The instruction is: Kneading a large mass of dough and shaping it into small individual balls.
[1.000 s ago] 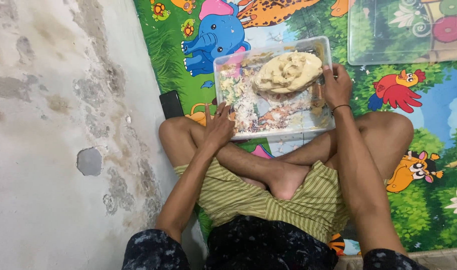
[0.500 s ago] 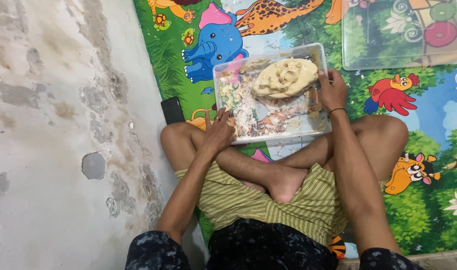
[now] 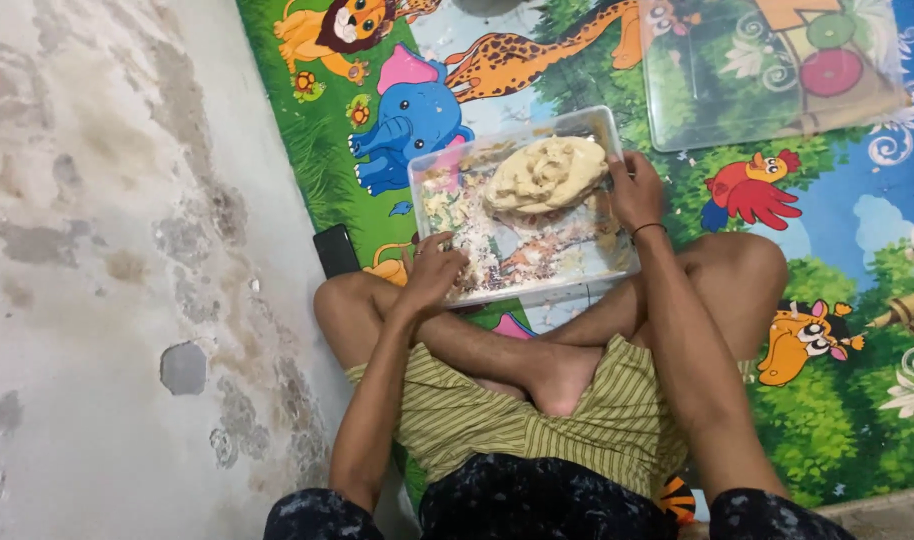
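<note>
Head view: left hand (image 3: 432, 272) grips the clear tray's (image 3: 447, 170) near-left rim, right hand (image 3: 635, 190) curls over its right rim. Farther in sits the dough lump (image 3: 544, 173) (soft, sticky, probably heavy); lift by both rims.

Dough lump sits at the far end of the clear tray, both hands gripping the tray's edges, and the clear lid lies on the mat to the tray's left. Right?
Not quite. The head view shows the clear lid to the tray's right, on the mat. The rest holds: the dough lump sits at the far end, the left hand and right hand on the edges.
</note>
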